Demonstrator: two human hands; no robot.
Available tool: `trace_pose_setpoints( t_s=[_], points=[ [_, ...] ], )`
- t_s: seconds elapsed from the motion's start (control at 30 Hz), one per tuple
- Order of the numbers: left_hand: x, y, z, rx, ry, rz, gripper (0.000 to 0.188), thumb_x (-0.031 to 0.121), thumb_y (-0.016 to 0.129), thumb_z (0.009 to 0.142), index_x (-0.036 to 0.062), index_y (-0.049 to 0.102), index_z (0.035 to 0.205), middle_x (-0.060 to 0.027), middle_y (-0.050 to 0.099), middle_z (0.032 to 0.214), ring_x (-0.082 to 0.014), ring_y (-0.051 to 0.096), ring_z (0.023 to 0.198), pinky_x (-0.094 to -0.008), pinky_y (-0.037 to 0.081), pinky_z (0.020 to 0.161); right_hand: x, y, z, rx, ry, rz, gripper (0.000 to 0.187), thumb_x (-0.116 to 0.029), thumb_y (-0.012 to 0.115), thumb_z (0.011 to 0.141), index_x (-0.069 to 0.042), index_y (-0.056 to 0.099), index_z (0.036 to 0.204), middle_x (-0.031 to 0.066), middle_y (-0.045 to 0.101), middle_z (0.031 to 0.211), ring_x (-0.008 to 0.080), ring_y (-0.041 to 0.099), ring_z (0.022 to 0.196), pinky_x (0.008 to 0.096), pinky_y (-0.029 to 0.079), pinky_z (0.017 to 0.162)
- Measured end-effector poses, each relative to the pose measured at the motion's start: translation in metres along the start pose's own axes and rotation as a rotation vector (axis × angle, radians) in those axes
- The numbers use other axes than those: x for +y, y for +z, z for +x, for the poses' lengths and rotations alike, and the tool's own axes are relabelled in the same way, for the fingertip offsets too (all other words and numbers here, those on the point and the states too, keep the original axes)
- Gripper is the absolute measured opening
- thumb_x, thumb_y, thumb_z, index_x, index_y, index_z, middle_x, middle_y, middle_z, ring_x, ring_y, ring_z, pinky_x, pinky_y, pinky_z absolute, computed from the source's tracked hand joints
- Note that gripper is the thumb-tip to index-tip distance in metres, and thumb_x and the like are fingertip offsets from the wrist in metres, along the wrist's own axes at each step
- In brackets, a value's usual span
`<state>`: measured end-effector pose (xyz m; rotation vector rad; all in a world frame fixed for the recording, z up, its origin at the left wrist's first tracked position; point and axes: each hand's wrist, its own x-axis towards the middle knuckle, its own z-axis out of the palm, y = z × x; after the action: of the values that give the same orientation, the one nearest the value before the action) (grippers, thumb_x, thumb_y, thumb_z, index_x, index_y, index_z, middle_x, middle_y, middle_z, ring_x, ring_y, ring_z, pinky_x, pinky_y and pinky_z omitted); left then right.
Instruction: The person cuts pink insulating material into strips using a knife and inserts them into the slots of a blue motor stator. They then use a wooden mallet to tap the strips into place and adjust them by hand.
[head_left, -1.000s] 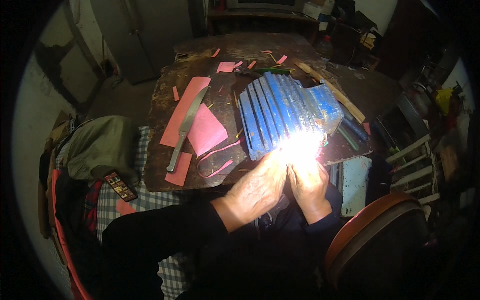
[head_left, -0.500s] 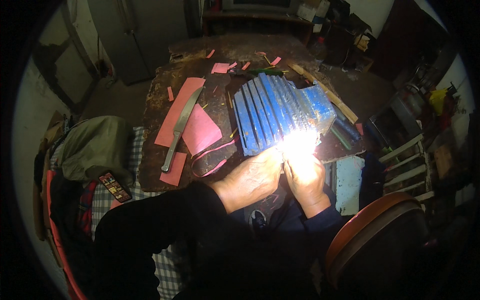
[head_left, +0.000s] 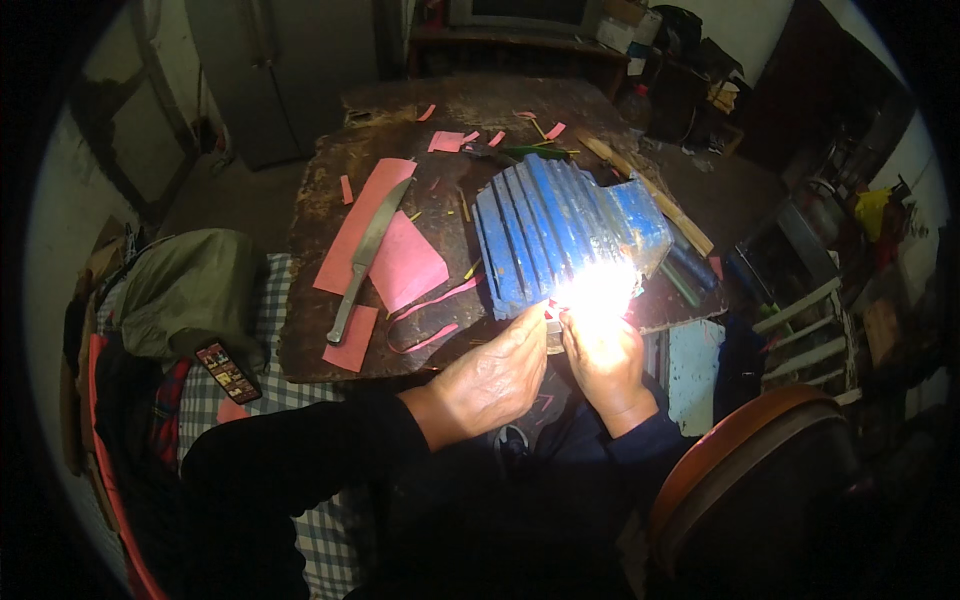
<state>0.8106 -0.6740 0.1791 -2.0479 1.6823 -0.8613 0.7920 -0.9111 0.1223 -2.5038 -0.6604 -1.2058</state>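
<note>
A blue ribbed metal casing [head_left: 550,225] lies at the near right part of the dark worn table [head_left: 320,330]. Both of my hands are at its near edge. My left hand [head_left: 488,385] has its thumb and fingers pinched together there; a small reddish bit shows by the fingertips, too small to name. My right hand [head_left: 608,375] is curled closed beside it, with fingertips washed out by a strong glare. What it holds, if anything, is hidden in that light. A bent pink strip [head_left: 430,303] lies left of the casing, near my left hand.
A long knife [head_left: 366,255] rests over pink sheets [head_left: 408,265] on the left. Several pink scraps [head_left: 446,141] lie toward the back. Behind the casing is a wooden stick [head_left: 670,205]. A phone [head_left: 228,370] lies on checked cloth [head_left: 325,550] at left.
My left hand has drawn slightly left and nearer to me, opening a gap between it and my right hand. The right hand stays at the casing's edge.
</note>
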Motion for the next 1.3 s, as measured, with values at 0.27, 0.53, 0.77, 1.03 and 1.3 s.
trace_pose_setpoints(
  t_s=[0.27,0.53,0.77,1.03,1.3],
  points=[
    [0.023,0.0,-0.024,0.111,-0.048,-0.149,0.053,0.024,0.06,0.097,-0.0159,0.079,0.126,-0.0301,0.078,0.133,-0.0428,0.072,0.136,-0.0558,0.047,0.132,-0.012,0.011,0.003,-0.081,0.099,-0.004,0.015,0.0,0.08,0.093,-0.002,0.077,0.108,0.0137,0.074,0.089,0.0333,0.075,0.079,0.044,0.062,0.07],
    [0.035,0.006,-0.03,0.136,-0.068,-0.204,0.051,0.023,0.061,0.095,-0.0141,0.08,0.123,-0.0282,0.079,0.133,-0.0427,0.071,0.137,-0.0573,0.046,0.133,-0.015,-0.007,0.003,-0.11,0.1,-0.065,0.021,0.001,0.08,0.09,-0.003,0.078,0.111,0.0148,0.072,0.098,0.0327,0.076,0.087,0.0434,0.062,0.072],
    [0.038,0.015,-0.023,0.178,-0.072,-0.232,0.05,0.023,0.061,0.094,-0.0137,0.08,0.123,-0.0281,0.078,0.132,-0.0431,0.071,0.137,-0.0575,0.047,0.132,-0.01,-0.002,0.001,-0.128,0.084,-0.019,0.025,0.003,0.08,0.089,-0.001,0.078,0.114,0.0155,0.073,0.1,0.0338,0.076,0.085,0.0435,0.062,0.074],
    [0.039,0.014,-0.028,0.17,-0.089,-0.28,0.052,0.023,0.061,0.093,-0.0147,0.079,0.124,-0.0286,0.078,0.134,-0.043,0.07,0.137,-0.0569,0.047,0.132,-0.007,0.0,-0.002,-0.091,0.042,-0.047,0.022,0.003,0.079,0.091,0.0,0.078,0.113,0.0157,0.074,0.1,0.0342,0.076,0.083,0.0441,0.062,0.072],
    [0.039,0.017,-0.009,0.154,-0.065,-0.262,0.053,0.023,0.06,0.095,-0.0166,0.077,0.126,-0.0324,0.075,0.137,-0.048,0.069,0.139,-0.0594,0.046,0.131,-0.007,0.01,-0.003,-0.027,0.068,0.006,0.02,0.0,0.081,0.091,-0.002,0.078,0.111,0.0134,0.073,0.096,0.0329,0.075,0.08,0.0433,0.061,0.07]
  ],
)
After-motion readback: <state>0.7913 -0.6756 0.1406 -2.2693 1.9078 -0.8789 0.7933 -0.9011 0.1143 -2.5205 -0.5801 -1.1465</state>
